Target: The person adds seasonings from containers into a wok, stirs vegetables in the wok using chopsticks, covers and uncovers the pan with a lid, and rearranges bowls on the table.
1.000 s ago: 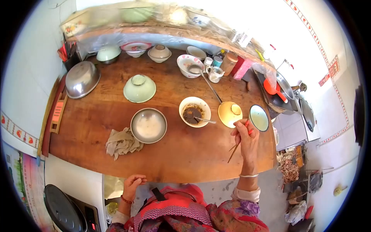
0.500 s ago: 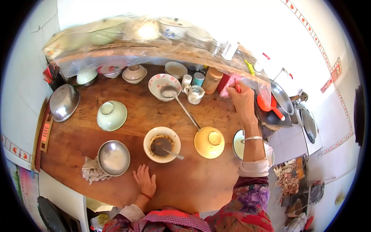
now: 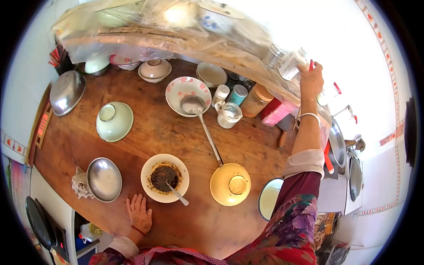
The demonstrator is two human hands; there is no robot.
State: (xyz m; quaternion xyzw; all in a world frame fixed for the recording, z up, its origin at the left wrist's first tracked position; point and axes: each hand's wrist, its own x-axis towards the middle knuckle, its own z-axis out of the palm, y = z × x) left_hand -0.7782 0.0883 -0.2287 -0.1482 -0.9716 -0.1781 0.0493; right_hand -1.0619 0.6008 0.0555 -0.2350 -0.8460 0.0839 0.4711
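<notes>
My left hand (image 3: 140,215) lies flat on the wooden table (image 3: 212,229), fingers stretched out. Close to it are a white bowl (image 3: 148,187) of dark sauce with a spoon (image 3: 178,194) in it, and a steel bowl (image 3: 104,179) beside a crumpled cloth (image 3: 81,184). My right hand (image 3: 312,81) is raised at the right end of the plastic-covered shelf (image 3: 247,62). Its fingers are closed on a small red object (image 3: 311,65), mostly hidden, whose kind I cannot make out. Just left of that hand stands a white labelled container (image 3: 291,65).
An upturned yellow bowl (image 3: 230,184) touches the handle of a ladle (image 3: 207,130) resting in a patterned bowl (image 3: 176,90). An upturned pale green bowl (image 3: 115,123), a glass jar (image 3: 229,115), a knife handle (image 3: 282,139) and an enamel dish (image 3: 267,201) are also on the table.
My right hand has risen from above the pink packet to the shelf end, carrying the red object. My left hand stays flat on the table. The view has shifted to the right.
</notes>
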